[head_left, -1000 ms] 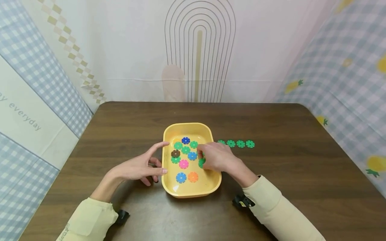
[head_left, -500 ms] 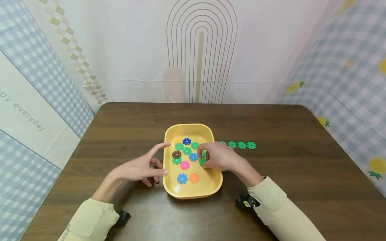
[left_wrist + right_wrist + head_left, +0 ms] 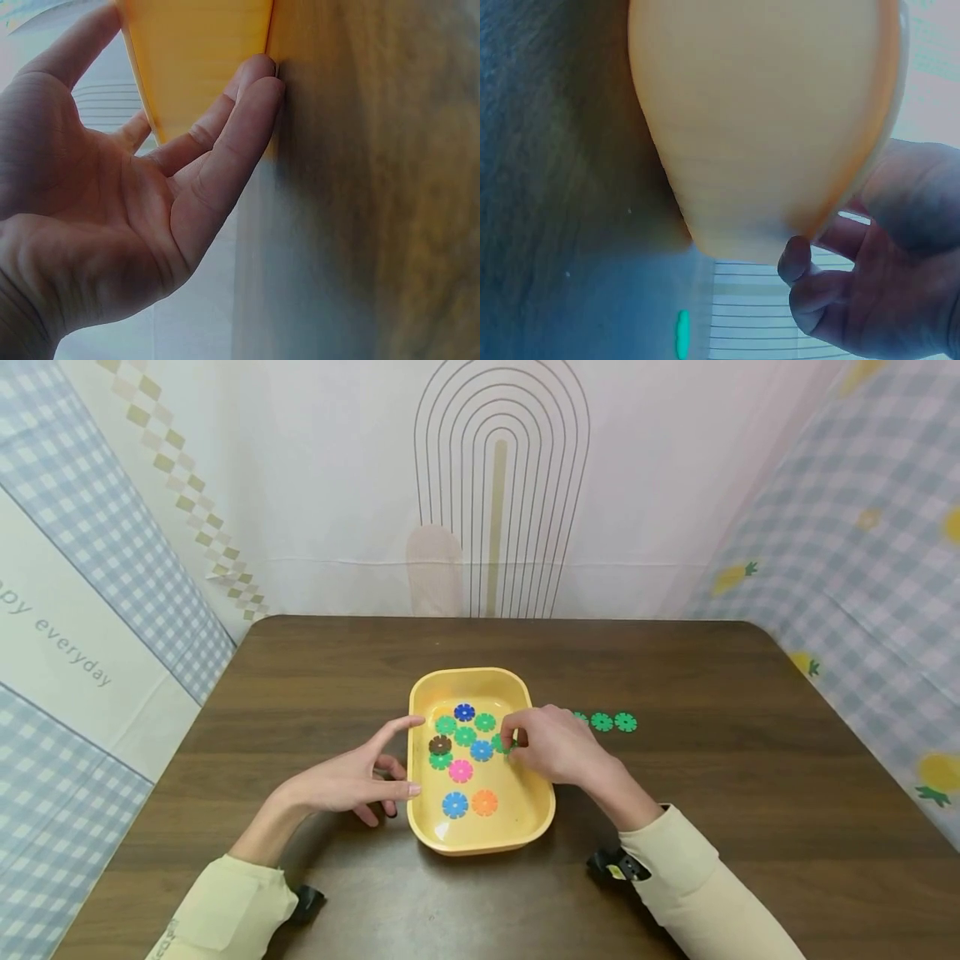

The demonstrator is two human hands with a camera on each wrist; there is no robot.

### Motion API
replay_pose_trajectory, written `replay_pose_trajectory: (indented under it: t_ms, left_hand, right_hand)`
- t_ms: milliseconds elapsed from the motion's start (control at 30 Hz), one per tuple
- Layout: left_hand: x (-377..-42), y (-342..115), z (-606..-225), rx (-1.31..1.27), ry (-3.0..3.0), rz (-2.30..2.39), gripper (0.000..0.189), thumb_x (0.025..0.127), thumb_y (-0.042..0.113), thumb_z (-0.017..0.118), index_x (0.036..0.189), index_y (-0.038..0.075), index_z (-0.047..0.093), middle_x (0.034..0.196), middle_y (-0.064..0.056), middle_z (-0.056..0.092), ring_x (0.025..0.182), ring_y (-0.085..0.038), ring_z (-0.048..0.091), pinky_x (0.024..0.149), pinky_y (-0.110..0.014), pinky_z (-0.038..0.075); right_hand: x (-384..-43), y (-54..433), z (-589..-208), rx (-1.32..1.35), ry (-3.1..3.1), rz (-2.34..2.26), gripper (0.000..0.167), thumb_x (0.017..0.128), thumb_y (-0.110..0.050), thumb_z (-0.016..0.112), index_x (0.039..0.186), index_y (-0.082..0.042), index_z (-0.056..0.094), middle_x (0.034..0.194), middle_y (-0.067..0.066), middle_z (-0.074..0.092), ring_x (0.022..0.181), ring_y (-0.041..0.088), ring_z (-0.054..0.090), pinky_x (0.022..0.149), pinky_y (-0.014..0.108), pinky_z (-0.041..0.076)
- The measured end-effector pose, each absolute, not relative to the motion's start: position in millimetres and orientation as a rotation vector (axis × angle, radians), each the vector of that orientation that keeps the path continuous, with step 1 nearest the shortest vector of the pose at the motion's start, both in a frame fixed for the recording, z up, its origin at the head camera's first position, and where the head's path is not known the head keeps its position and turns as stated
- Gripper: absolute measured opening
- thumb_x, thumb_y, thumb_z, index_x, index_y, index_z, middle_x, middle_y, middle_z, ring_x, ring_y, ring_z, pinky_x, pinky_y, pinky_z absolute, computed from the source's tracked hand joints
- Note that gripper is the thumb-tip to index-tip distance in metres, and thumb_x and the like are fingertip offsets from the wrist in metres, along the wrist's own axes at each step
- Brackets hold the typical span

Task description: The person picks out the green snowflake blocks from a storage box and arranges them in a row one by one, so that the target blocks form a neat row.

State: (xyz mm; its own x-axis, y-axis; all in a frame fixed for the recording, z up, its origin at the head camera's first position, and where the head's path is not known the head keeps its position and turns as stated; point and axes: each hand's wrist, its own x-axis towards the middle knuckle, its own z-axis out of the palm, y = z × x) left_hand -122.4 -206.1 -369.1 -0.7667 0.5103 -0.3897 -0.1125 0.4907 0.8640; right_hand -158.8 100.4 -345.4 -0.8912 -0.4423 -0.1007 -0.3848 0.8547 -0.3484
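A yellow plastic tray [image 3: 480,843] sits on the table, holding several notched plastic discs. My left hand [image 3: 341,777] is at the tray's left side, thumb and index fingertips on the rim; in the left wrist view its other fingers lie along the outside wall [image 3: 195,67]. Over the right rim, my right hand [image 3: 558,743] pinches a green notched disc, mostly hidden by the fingers. Left of these fingertips lie a green disc [image 3: 498,743] and a blue disc [image 3: 482,750]. The other discs include a pink disc [image 3: 461,771], brown disc [image 3: 440,745] and orange disc [image 3: 484,802].
To the right of the tray, a row of green discs [image 3: 602,722] lies on the brown table [image 3: 712,760], its near end covered by my right hand. A patterned curtain [image 3: 337,485] hangs behind the table's far edge.
The green disc under my right thumb has left its place on the tray floor. My right hand has shifted slightly right, covering more of the green row. The left hand keeps its place.
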Motion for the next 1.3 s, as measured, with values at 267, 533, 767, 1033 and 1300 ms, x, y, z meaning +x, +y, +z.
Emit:
replay_pose_trajectory:
  t_ms: [267, 533, 767, 1033, 1300]
  left_hand:
    - [-122, -206, -369, 0.321, 2.113, 1.286, 0.094, 0.098, 0.039, 0.077, 0.164, 0.043, 0.010, 0.120, -0.018, 0.062, 0.083, -0.028, 0.071, 0.069, -0.044, 0.063]
    - [-123, -206, -369, 0.329, 2.104, 1.287, 0.095, 0.097, 0.041, 0.077, 0.164, 0.043, 0.009, 0.118, -0.017, 0.062, 0.084, -0.028, 0.071, 0.070, -0.044, 0.063]
    - [-122, -207, -369, 0.325, 2.107, 1.287, 0.095, 0.098, 0.040, 0.077, 0.164, 0.043, 0.010, 0.119, -0.017, 0.062, 0.084, -0.028, 0.071, 0.070, -0.044, 0.063]
    - [-122, -207, -369, 0.324, 2.105, 1.293, 0.095, 0.098, 0.040, 0.077, 0.164, 0.043, 0.009, 0.119, -0.017, 0.062, 0.084, -0.028, 0.070, 0.070, -0.044, 0.063]
    - [-122, -206, -369, 0.335, 2.099, 1.301, 0.095, 0.098, 0.039, 0.077, 0.164, 0.043, 0.009, 0.123, -0.019, 0.060, 0.084, -0.028, 0.070, 0.070, -0.045, 0.062]
  right_hand:
    - [-163, 114, -340, -0.671, 2.864, -0.662, 0.015, 0.090, -0.016, 0.084, 0.103, -0.017, 0.078, 0.087, -0.003, 0.071, 0.087, 0.018, 0.060, 0.073, 0.033, 0.050]
    - [-165, 125, -334, -0.643, 2.829, -0.912, 0.019, 0.090, -0.013, 0.085, 0.107, -0.017, 0.079, 0.093, 0.001, 0.072, 0.095, 0.028, 0.057, 0.074, 0.034, 0.046]
    - [-167, 136, -335, -0.631, 2.769, -1.123, 0.021, 0.090, -0.015, 0.085, 0.110, -0.015, 0.079, 0.092, 0.001, 0.074, 0.083, 0.021, 0.060, 0.072, 0.032, 0.049]
    - [-170, 152, -336, -0.585, 2.709, -1.264, 0.022, 0.091, -0.017, 0.084, 0.112, -0.016, 0.079, 0.093, 0.001, 0.076, 0.085, 0.022, 0.062, 0.071, 0.029, 0.048]
    - [-169, 174, -342, -0.480, 2.694, -1.319, 0.025, 0.092, -0.022, 0.084, 0.116, -0.014, 0.079, 0.095, 0.005, 0.076, 0.085, 0.024, 0.063, 0.069, 0.028, 0.050]
